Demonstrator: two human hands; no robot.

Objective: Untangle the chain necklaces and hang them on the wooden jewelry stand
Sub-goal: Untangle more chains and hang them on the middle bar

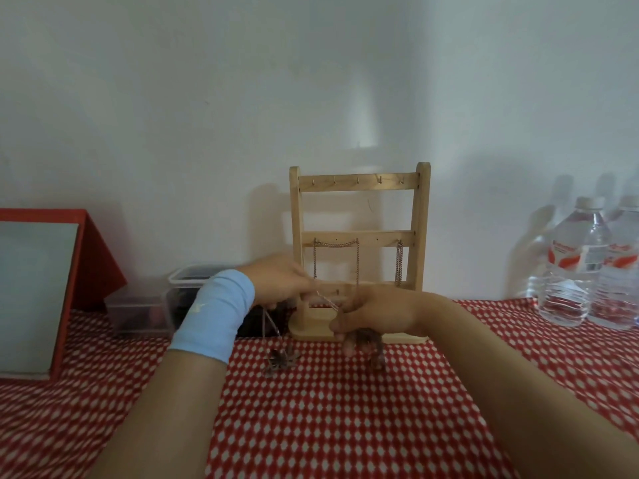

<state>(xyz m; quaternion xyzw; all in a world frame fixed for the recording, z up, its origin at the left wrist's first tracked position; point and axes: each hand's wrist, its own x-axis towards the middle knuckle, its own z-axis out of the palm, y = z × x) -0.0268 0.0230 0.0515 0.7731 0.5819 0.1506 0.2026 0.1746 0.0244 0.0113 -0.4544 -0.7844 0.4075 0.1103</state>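
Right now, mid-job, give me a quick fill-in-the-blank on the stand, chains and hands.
The hung chains drape from the wooden stand's ____ rail.
The top rail's hooks are ____.
The left hand, wearing a ____ wristband, pinches a chain strand.
The water bottles stand to the stand's ____.
Missing: middle; empty; blue; right.

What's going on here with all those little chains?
A person is sorting out tangled necklaces at a table with a red checked cloth. The left hand, which has a light blue wristband, and the right hand pull one chain taut between them. The right hand also grips a tangled clump. On the wooden stand behind, hung chains already dangle from the middle bar; the top hooks are bare.
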